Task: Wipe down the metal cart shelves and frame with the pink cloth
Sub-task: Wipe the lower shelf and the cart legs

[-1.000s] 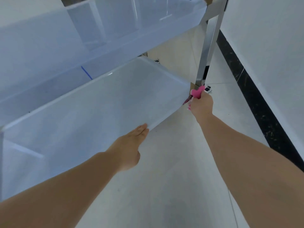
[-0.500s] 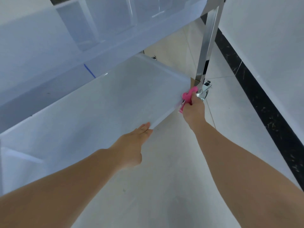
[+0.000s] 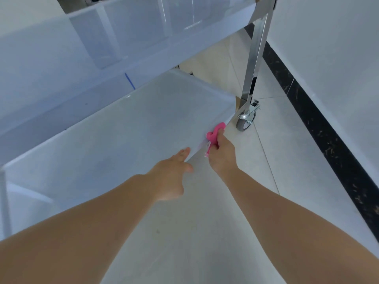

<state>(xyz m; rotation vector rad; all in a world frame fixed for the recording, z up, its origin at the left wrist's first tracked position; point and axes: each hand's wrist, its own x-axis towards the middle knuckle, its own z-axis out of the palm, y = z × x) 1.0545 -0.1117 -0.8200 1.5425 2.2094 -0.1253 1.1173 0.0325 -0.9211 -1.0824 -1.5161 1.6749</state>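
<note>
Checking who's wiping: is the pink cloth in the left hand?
No, the right hand grips the pink cloth at the lower shelf edge; the left hand holds nothing.

1. I see my left arm reaching forward, the left hand (image 3: 171, 177) flat, fingers straight, tips at the lower shelf's (image 3: 143, 130) front edge.
2. My right arm stretches alongside; the right hand (image 3: 222, 157) grips the pink cloth (image 3: 213, 135) against that edge, nearer its right corner.
</note>
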